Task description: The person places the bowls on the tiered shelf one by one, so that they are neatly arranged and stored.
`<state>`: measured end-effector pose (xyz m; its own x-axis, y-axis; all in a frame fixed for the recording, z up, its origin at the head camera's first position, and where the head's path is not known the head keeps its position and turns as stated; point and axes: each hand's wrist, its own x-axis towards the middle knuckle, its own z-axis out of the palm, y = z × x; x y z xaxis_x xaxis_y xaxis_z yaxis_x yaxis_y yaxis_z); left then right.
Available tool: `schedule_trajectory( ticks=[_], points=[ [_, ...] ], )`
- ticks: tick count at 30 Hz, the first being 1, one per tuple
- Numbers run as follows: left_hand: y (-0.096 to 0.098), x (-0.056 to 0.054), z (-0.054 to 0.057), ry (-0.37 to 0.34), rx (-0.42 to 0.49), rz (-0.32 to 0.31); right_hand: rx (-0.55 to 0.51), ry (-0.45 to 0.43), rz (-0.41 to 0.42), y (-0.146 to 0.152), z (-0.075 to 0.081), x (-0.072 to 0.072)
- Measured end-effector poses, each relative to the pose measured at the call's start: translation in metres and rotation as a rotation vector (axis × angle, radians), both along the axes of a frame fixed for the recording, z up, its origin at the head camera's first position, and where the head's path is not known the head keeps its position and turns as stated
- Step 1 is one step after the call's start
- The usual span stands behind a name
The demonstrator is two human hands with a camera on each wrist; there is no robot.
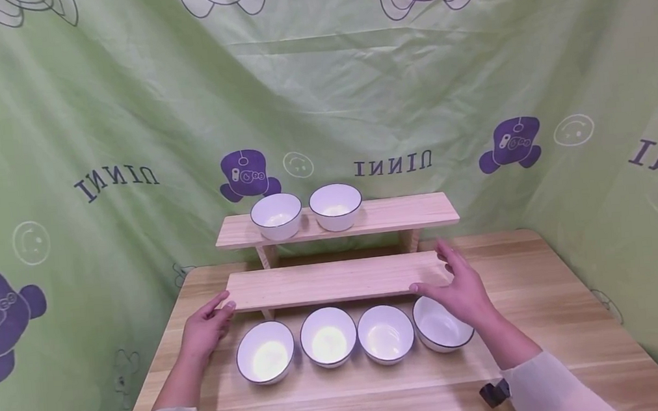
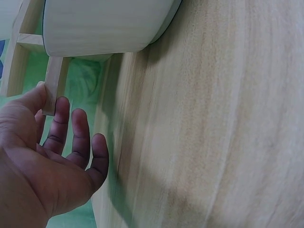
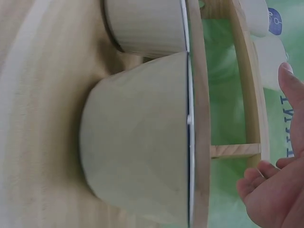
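A two-tier wooden shelf stands on the table, with a lower board (image 1: 336,282) in front of a higher upper board (image 1: 406,213). At the lower board's left end is my left hand (image 1: 203,327); in the left wrist view its thumb and fingers pinch the board end (image 2: 53,88). My right hand (image 1: 464,293) is by the right end, fingers extended and thumb spread apart, holding nothing. It partly covers the rightmost white bowl (image 1: 442,326). Several dark-rimmed white bowls stand in a row before the shelf, including the leftmost bowl (image 1: 265,353).
Two more white bowls (image 1: 277,216) sit on the upper board, left of its middle. The wood-grain table (image 1: 550,317) extends on both sides of the shelf. A green printed curtain (image 1: 324,88) hangs behind and at both sides.
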<state>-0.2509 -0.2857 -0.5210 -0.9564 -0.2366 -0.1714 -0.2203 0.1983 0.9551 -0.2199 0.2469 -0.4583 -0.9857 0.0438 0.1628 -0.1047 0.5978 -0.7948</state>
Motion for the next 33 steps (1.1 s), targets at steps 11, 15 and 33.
schedule_trajectory(
  ticks=[11, 15, 33],
  points=[
    [0.001, -0.001, 0.003, -0.018, 0.023, -0.005, 0.033, -0.015, -0.003, 0.007, -0.014, 0.017],
    [0.001, -0.001, 0.004, -0.021, 0.021, -0.004, 0.042, -0.042, -0.018, 0.011, -0.021, 0.022],
    [0.002, 0.001, 0.003, -0.002, 0.034, -0.01, 0.027, -0.043, -0.041, 0.021, -0.039, 0.043]
  ],
)
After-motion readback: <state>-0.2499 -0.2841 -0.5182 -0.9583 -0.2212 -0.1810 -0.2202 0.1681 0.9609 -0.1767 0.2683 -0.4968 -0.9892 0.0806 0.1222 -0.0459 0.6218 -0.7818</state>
